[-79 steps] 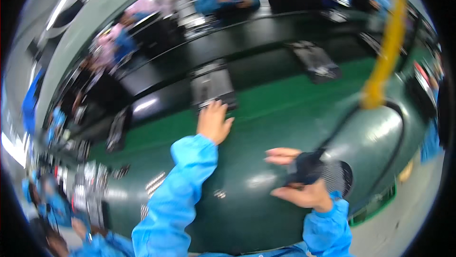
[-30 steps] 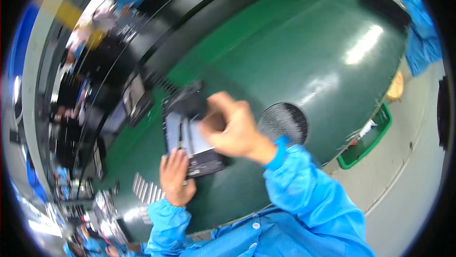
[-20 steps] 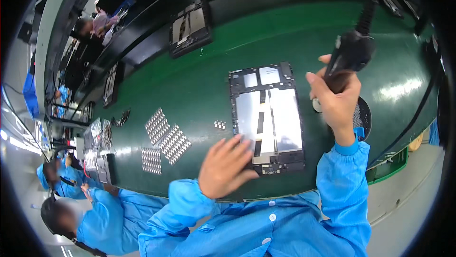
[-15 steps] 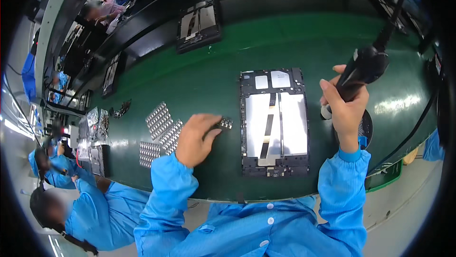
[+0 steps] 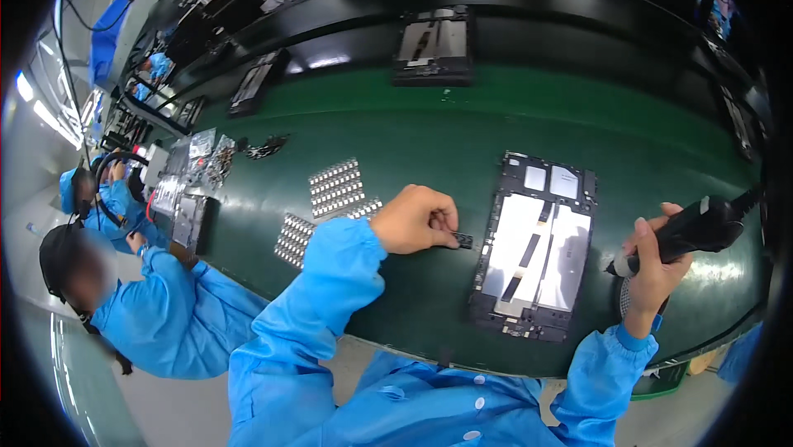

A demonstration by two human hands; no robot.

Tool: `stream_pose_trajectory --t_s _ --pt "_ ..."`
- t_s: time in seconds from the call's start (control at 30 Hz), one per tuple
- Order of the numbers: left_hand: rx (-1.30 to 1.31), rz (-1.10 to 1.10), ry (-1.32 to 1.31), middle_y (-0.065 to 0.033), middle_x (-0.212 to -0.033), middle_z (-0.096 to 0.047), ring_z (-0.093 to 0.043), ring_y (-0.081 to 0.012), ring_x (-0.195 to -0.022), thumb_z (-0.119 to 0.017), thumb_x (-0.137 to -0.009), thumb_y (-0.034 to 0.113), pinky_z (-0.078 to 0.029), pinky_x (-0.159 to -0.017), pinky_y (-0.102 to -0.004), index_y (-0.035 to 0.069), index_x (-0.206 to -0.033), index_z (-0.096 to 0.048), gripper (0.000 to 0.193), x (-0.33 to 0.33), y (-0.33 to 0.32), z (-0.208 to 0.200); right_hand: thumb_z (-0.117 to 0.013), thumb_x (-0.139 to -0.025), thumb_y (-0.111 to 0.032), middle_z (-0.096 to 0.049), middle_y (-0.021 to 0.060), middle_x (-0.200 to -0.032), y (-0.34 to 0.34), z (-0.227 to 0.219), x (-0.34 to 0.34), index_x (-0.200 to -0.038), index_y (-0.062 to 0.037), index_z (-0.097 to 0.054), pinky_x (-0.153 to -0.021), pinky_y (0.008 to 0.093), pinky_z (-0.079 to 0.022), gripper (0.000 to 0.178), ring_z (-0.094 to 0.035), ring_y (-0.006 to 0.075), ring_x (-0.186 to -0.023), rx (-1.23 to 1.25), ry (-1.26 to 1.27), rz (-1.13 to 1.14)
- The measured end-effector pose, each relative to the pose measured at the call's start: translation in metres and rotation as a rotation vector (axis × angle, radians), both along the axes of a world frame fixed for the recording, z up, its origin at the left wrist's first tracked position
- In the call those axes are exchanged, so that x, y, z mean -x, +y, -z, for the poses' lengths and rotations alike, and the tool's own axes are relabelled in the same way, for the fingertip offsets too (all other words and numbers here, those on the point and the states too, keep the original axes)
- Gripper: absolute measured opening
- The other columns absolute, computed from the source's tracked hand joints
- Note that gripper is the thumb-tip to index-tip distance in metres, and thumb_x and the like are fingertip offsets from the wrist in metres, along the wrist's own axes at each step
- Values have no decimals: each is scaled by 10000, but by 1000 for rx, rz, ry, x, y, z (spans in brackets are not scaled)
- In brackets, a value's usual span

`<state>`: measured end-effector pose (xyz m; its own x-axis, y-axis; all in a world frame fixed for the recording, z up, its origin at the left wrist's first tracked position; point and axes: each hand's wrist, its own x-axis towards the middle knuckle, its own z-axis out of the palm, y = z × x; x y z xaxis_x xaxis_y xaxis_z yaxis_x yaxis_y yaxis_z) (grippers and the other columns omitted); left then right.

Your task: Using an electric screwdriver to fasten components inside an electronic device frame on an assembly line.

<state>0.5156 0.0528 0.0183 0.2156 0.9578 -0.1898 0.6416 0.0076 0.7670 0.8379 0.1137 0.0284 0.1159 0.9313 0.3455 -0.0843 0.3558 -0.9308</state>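
One left hand: pinches small dark strip
Right hand: wraps black tool
Green bench: device near front edge
Pale floor: beyond edge, beneath co-worker

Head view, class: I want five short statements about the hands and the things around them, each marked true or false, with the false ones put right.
1. The left hand pinches a small dark piece. True.
2. The right hand is empty. False: it holds a black handheld tool.
3. The open flat device lies on the green table, between the two hands. True.
4. The sheets of small metallic parts lie to the right of the open flat device. False: they lie to its left.
5. The left hand's sleeve is yellow. False: it is blue.
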Motion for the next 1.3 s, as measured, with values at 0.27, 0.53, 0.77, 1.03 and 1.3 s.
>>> stream_pose_trajectory --t_s 0.27,0.53,0.77,1.03,1.3 --pt "115 -12 162 -80 -703 -639 -599 -144 -629 -770 -685 17 -472 -563 -262 -11 -785 -681 137 3 9 -5 -626 -779 42 -554 42 -668 -4 -4 4 -1121 13 -485 -532 240 -415 371 -532 114 -549 -7 -37 -20" --pt "-133 -83 287 -90 -715 -617 -593 -285 -663 -747 -661 64 -474 -620 -354 29 -693 -653 106 -13 -7 3 -647 -734 47 -549 44 -666 -10 -11 0 -1144 12 -467 -537 237 -428 449 -532 112 -557 24 -2 -75" --pt "-599 -22 83 -99 -819 -622 -606 -286 -829 -769 -622 -2 -479 -671 -358 38 -737 -622 190 -43 -21 3 -786 -643 67 -546 -7 -658 -13 -12 -11 -1131 1 -511 -578 194 -408 564 -509 60 -608 0 -49 -117" --pt "-614 -130 -61 -133 -1063 -640 -533 -346 -1164 -753 -690 17 -213 -1064 -578 61 -773 -610 171 -103 -23 34 -742 -685 78 -568 47 -607 0 -16 -52 -944 -16 -527 -475 231 -440 349 -543 116 -489 -121 251 -34" --pt "-652 -21 17 -94 -1009 -660 -558 -325 -1128 -770 -684 63 -187 -1061 -596 85 -764 -613 178 -138 -27 45 -730 -689 83 -587 52 -608 -9 6 -53 -945 -10 -530 -479 234 -450 339 -559 115 -502 -114 234 26"
